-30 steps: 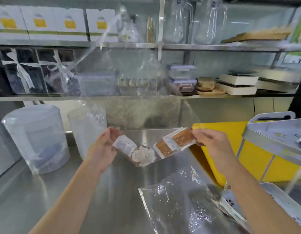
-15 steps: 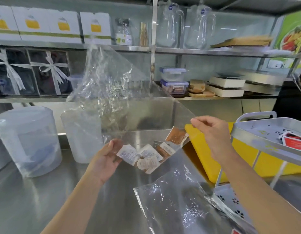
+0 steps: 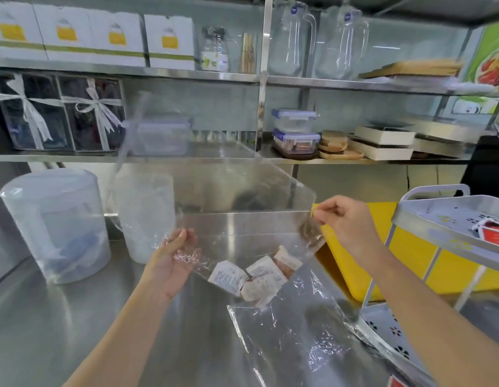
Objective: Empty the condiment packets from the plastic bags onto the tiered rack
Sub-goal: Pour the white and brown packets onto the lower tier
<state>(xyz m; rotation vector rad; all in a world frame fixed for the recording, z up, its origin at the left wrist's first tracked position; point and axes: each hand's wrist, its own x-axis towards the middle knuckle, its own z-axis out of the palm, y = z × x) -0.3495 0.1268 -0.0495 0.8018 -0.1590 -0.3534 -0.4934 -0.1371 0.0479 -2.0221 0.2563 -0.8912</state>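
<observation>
Holding the bag (image 3: 242, 233), I pinch one corner with my right hand (image 3: 346, 224) and grip the other with my left hand (image 3: 172, 261); packets (image 3: 256, 277) sag between them. Next, I think: tip it over the rack (image 3: 427, 232) beyond my right hand.

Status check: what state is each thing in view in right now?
Held bag: up off the counter, not emptied.
Packets: bunched in its low corner.
Left hand: holds bag's crumpled edge.
Right hand: pinches bag's top corner.
Second bag: flat on counter, looks empty.
Rack: red packet on top tier.
</observation>
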